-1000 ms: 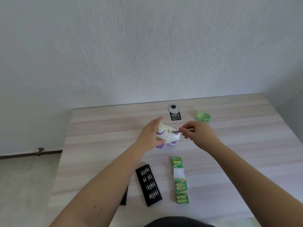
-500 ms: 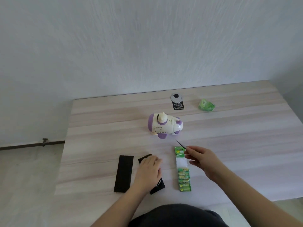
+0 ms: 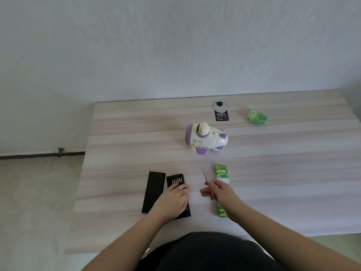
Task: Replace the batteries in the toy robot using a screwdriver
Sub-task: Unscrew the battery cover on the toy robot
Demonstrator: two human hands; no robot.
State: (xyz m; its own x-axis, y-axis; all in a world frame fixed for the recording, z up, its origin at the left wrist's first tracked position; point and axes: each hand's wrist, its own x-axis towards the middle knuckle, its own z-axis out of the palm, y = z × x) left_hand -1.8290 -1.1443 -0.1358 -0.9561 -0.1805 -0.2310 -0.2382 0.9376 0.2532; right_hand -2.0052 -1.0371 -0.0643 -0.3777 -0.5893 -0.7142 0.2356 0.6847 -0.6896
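A white and purple toy robot [image 3: 206,139] lies on its side in the middle of the wooden table [image 3: 273,173], with no hand on it. My right hand [image 3: 218,191] grips a thin screwdriver [image 3: 205,175] whose tip points away from me, toward the toy. It hovers over a green strip pack of batteries [image 3: 221,171], hiding the strip's middle. My left hand [image 3: 174,200] rests flat on the black tray of screwdriver bits [image 3: 175,179], covering its near half.
The tray's black lid [image 3: 153,191] lies just left of the bit tray. A crumpled green wrapper [image 3: 256,116] and a black "100%" tag with a round disc [image 3: 221,111] sit at the table's far side. The table's left edge drops to the floor.
Both hands left the toy and drew back toward me. The left one came down on the bit tray; the right one carried the screwdriver to the battery strip. The lid now lies uncovered.
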